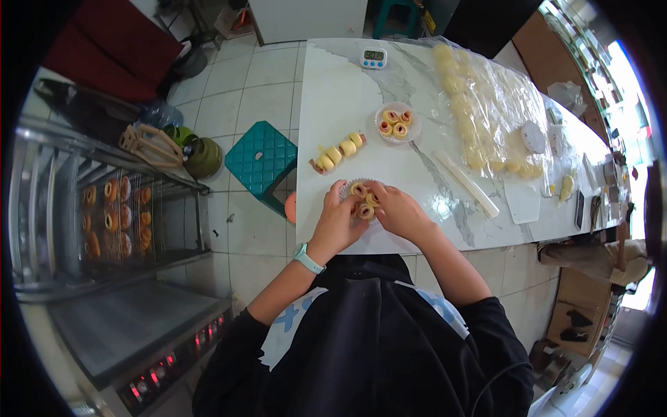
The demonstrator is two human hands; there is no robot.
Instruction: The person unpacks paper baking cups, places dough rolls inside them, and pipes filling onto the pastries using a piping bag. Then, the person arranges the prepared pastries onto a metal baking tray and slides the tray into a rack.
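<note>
Sausage-filled dough rolls (366,211) sat in a fluted paper liner (348,186) between the curved left hand (336,222) and right hand (401,213); whether either pinched a roll, I could not tell.

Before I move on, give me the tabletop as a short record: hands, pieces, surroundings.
Left hand: curled at the left side of a white fluted paper cup
Right hand: curled at its right side
Cup contents: pale-yellow dough pieces with reddish-brown centres; count partly hidden
Second white fluted paper cup: four similar pieces, farther off
Beyond left hand: segmented yellow dough roll with brown filling
Right: long white rod
Far edge: white timer with blue buttons
</note>
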